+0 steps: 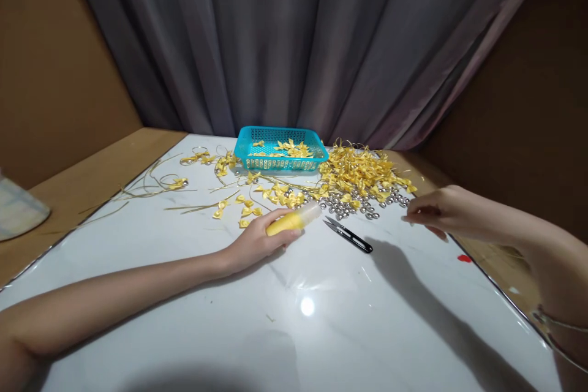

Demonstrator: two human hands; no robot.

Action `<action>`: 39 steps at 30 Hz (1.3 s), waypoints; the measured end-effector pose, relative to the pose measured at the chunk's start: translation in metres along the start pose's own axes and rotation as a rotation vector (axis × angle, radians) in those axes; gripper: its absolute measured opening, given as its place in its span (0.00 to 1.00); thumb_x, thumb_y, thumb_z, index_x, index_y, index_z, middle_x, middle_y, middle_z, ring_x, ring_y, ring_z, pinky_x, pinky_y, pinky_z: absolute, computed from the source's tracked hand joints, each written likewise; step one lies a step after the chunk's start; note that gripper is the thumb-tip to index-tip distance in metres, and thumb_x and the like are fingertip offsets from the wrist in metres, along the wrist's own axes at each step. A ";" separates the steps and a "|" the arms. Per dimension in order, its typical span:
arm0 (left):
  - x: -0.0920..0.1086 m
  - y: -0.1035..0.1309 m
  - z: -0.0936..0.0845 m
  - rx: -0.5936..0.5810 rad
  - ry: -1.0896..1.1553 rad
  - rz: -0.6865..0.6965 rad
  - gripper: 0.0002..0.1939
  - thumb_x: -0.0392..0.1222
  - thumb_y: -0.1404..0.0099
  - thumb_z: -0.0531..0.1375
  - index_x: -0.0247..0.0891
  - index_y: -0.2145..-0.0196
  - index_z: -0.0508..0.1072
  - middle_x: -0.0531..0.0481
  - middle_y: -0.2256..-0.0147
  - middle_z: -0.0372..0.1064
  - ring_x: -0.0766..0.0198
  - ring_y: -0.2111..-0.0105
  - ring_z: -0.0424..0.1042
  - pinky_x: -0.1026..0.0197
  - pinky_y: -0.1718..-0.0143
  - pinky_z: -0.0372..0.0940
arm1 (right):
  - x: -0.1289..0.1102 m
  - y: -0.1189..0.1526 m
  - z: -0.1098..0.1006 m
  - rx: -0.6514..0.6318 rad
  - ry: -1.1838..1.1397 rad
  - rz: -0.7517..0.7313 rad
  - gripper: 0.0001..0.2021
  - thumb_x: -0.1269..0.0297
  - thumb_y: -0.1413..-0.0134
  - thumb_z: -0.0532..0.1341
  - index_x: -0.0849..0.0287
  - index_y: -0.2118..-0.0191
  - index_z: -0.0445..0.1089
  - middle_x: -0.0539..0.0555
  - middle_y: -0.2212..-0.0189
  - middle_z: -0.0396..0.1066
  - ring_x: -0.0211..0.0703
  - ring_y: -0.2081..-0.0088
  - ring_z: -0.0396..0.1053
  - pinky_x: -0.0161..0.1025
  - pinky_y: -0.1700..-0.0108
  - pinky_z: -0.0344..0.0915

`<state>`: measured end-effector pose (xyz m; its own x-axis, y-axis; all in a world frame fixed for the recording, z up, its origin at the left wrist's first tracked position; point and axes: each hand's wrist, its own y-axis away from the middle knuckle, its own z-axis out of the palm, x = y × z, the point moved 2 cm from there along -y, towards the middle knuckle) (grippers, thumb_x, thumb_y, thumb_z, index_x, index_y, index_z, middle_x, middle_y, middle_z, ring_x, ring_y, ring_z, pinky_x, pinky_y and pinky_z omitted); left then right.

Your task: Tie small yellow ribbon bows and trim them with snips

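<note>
My left hand [255, 239] rests on the white table [294, 318] and grips a yellow tube with a clear cap [294, 220]. Black thread snips [349, 234] lie just right of the tube. My right hand [436, 211] hovers at the table's right edge with fingertips pinched next to a cluster of small silver bells [353, 203]; whether it holds one I cannot tell. A heap of yellow ribbon bows [358, 171] lies behind the bells.
A turquoise plastic basket [280, 150] with several yellow bows stands at the back centre. Loose bows and ribbon strands [184, 184] are scattered at the back left. A grey curtain hangs behind. A folded cloth [18, 208] sits at far left.
</note>
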<state>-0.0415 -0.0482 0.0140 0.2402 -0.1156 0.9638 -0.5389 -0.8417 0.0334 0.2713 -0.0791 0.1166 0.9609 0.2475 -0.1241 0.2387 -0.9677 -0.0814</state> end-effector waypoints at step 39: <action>-0.005 0.005 0.000 0.065 -0.321 0.428 0.23 0.45 0.39 0.58 0.45 0.46 0.64 0.49 0.48 0.66 0.57 0.50 0.67 0.56 0.50 0.64 | -0.122 -0.007 0.097 -0.240 -0.955 0.019 0.16 0.58 0.40 0.52 0.62 0.73 0.69 0.47 0.84 0.60 0.32 0.81 0.55 0.32 0.77 0.52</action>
<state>-0.0450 -0.0517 0.0089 0.2501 -0.6019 0.7584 -0.5941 -0.7139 -0.3707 0.1386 -0.0979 0.0368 0.4727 0.0653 -0.8788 0.3482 -0.9300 0.1182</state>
